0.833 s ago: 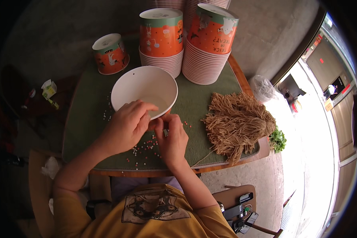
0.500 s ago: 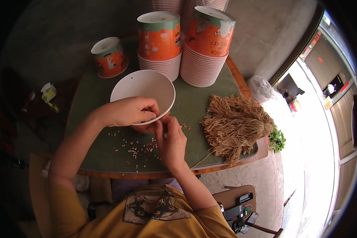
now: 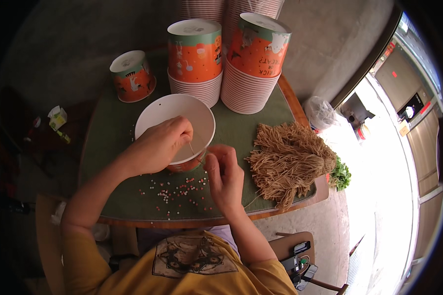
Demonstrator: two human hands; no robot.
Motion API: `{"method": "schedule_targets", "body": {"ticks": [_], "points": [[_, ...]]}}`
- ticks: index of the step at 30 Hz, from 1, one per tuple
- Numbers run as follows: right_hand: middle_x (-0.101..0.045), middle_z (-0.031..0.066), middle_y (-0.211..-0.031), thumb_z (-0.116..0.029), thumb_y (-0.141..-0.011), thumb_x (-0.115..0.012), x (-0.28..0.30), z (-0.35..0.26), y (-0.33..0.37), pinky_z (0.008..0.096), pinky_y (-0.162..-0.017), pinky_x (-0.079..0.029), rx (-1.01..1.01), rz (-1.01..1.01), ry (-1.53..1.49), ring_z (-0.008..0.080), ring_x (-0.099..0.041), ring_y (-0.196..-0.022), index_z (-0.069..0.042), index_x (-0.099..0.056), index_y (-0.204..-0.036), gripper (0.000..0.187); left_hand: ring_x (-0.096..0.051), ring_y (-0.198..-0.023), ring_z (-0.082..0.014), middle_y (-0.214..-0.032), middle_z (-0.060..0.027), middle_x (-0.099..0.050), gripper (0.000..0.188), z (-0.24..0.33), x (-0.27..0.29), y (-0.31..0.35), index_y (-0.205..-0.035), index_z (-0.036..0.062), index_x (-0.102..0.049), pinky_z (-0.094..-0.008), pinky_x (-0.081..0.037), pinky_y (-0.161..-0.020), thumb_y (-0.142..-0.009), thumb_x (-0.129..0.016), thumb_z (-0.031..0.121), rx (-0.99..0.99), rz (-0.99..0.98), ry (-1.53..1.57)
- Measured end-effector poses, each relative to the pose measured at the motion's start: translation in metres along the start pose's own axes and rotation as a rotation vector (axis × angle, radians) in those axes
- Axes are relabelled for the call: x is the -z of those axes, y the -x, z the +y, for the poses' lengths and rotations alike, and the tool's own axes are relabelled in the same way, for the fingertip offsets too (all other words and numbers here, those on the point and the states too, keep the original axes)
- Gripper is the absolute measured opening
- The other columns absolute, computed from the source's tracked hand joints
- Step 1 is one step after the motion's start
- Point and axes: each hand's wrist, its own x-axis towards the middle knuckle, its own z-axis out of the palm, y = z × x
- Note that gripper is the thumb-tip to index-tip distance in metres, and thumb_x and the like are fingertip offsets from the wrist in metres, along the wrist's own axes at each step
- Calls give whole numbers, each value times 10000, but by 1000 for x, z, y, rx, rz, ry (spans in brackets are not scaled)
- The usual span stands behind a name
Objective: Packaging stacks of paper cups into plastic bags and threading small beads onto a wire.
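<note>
An open paper bucket (image 3: pixel 155 117), white inside and orange outside, stands on the green table mat with one small hole visible near its far rim. Reaching over the near side, my left hand (image 3: pixel 165 142) is closed in a pinch on a thin tan cord (image 3: pixel 192 148) inside the bucket. Just outside the rim, my right hand (image 3: pixel 225 174) pinches a thin cord at its fingertips. Whether both bits are one piece running through the wall cannot be made out. Small round white and red paper dots (image 3: pixel 179 191) are scattered near the bucket.
A thick bundle of tan cords (image 3: pixel 290 164) lies at the table's right. Behind stand two stacks of upturned paper buckets (image 3: pixel 194 56), (image 3: pixel 255 64) and a single upturned bucket (image 3: pixel 133 78). A wooden edge (image 3: pixel 182 223) borders the table; a stool (image 3: pixel 293 250) holds small devices.
My hands have moved apart: the left has lifted farther into the bucket and the right has shifted right, off the rim. A thin cord now shows at the rim.
</note>
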Motion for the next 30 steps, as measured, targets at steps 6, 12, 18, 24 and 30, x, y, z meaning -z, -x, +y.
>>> {"method": "schedule_targets", "body": {"ticks": [6,12,18,24,30], "points": [[-558,-17,-640,-141,-891,-631,-1,-9,-21,213,-516,-386,-133,-174,-94,31,-456,-560,-32,-614,-900,110,-578,-864,-277,-975,-122,-558,86,4,-5,-1,-955,4,-456,-363,-458,-769,-935,-486,82,-86,8,88],[-562,-90,-760,-183,-907,-634,-8,7,-24,157,-585,-334,-236,-178,-572,-13,-441,-664,-48,-622,-910,135,-544,-913,-106,-1031,-77,-557,323,7,-15,5,-1233,17,-417,-252,-460,-811,-925,-517,27,206,-127,699],[-546,-85,-738,-232,-933,-591,-5,0,-25,152,-551,-305,-296,-219,-618,-12,-409,-629,-72,-618,-947,163,-566,-845,-108,-988,-95,-591,329,-5,-17,2,-1222,-14,-413,-239,-476,-678,-921,-536,41,227,-147,695],[-562,-39,-801,-116,-941,-557,16,2,-23,181,-569,-375,-222,-263,-539,21,-452,-637,-43,-516,-1054,141,-555,-806,-79,-891,-48,-602,116,-1,-15,-1,-997,-12,-547,-225,-470,-691,-917,-560,71,346,-152,713],[-597,-13,-841,-113,-938,-554,42,-32,-40,160,-611,-416,-193,-548,-474,29,-551,-743,-39,-532,-1037,125,-545,-795,-62,-861,-12,-594,88,-5,-17,-3,-955,4,-556,-227,-469,-710,-923,-557,85,237,-65,717]]}}
